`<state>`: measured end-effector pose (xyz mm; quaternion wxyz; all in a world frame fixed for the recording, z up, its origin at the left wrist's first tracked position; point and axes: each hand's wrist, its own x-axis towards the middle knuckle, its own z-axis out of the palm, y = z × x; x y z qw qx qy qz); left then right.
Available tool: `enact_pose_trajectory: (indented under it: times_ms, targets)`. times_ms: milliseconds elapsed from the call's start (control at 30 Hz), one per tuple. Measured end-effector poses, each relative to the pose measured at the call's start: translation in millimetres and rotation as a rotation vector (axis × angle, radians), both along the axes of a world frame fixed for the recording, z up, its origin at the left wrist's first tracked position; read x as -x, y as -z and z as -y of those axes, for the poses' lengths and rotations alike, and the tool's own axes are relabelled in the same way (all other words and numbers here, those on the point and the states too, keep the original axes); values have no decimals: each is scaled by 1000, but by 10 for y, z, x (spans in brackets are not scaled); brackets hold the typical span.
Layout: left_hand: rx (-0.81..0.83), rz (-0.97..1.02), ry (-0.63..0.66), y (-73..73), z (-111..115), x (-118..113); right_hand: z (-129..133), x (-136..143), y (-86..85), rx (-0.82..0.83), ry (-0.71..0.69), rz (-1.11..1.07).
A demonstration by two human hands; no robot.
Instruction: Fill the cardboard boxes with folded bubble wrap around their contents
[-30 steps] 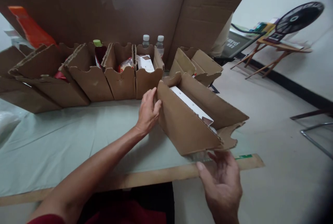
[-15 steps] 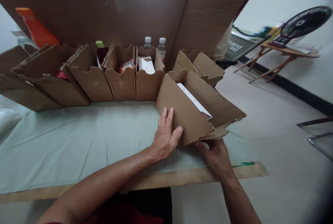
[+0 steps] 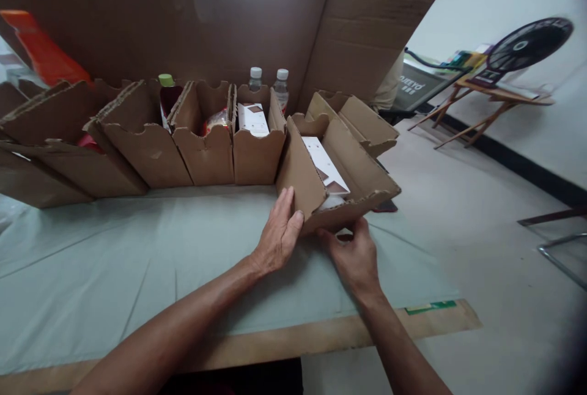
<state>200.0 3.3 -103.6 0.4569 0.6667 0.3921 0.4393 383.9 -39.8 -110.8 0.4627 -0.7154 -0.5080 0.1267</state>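
A cardboard bin (image 3: 351, 206) with an open top stands at the right end of a row, tilted and turned. Inside it lies a white box with brown patches (image 3: 331, 166). My left hand (image 3: 277, 233) rests against the bin's left side, fingers stretched out and flat. Under the bin's front lower edge, my right hand (image 3: 355, 257) grips the cardboard; some of its fingertips are hidden beneath it. Just left stands another cardboard bin (image 3: 258, 156) with a similar white box (image 3: 253, 120) in it.
Several more cardboard bins (image 3: 147, 153) line the table to the left, one with a green-capped bottle (image 3: 166, 81). Two white-capped bottles (image 3: 281, 84) stand behind. A cardboard panel (image 3: 257, 22) rises at the back. Right of the table are a fan (image 3: 527, 46) and a wooden stand (image 3: 504, 94).
The bin in my hands has swung left and levelled, its front edge now facing me more, showing more of the white box. Both hands moved left with it. The view shifted slightly.
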Motion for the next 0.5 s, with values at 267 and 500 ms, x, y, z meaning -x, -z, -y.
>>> enact_pose_trajectory:
  times_ms: [267, 500]
  targets:
    - [43, -94, 5, 237, 34, -30, -906, 103, -187, 127, 131, 313]
    - [7, -139, 27, 286, 42, -8, -1047, 208, -238, 88, 70, 315]
